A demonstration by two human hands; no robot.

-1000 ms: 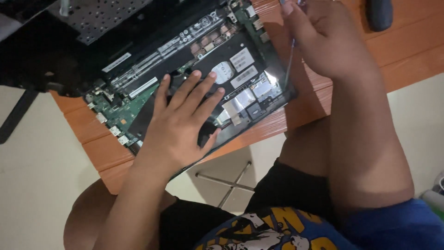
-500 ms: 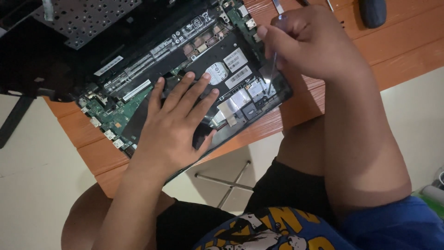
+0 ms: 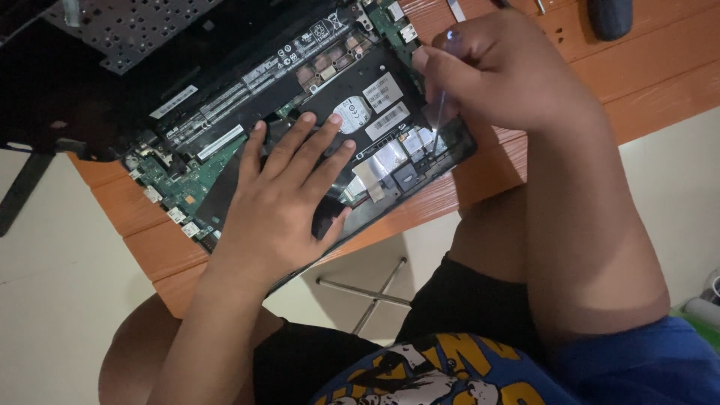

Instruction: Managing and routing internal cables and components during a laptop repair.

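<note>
Metal screwdriver (image 3: pixel 437 120) in right hand (image 3: pixel 499 71), tip on opened laptop (image 3: pixel 300 112).

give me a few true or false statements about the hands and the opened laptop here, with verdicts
1. The left hand lies flat, fingers spread, on the opened laptop. True.
2. The right hand is empty. False: its grip is closed on a thin screwdriver, tip down at the laptop's right edge.
3. The laptop rests on an orange wooden table. True.
4. A green circuit board is exposed left of the left hand. True.
5. Both hands hold the screwdriver. False: only the right hand does.
</note>
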